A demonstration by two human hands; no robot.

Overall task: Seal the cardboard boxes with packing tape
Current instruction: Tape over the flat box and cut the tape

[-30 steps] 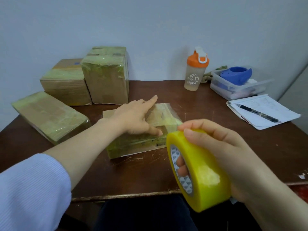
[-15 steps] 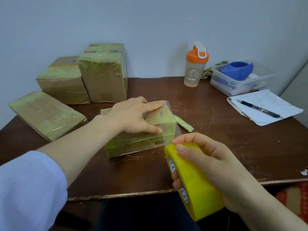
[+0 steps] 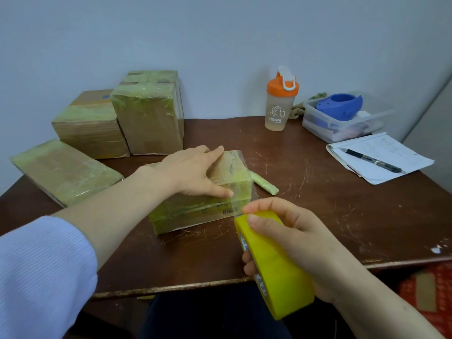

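1. Head view: left hand lies flat with fingers straight, pressing the top of the small box, mid desk.
2. Right hand fingers curled round yellow tape roll, just beside the box's near right corner.

The left hand lies flat over most of the small box, so that part of the top is hidden. The barcode on the near face is too blurry to read. The right hand wraps the tape roll, covering most of the core, and the print there is unreadable. The notepad at 2 o'clock has writing that's way too small. The tub at 1 o'clock is cloudy, so I can't tell what's in it. At 11 o'clock, the rear box sits mostly behind the tall box. The sleeve runs off frame at 8 o'clock.
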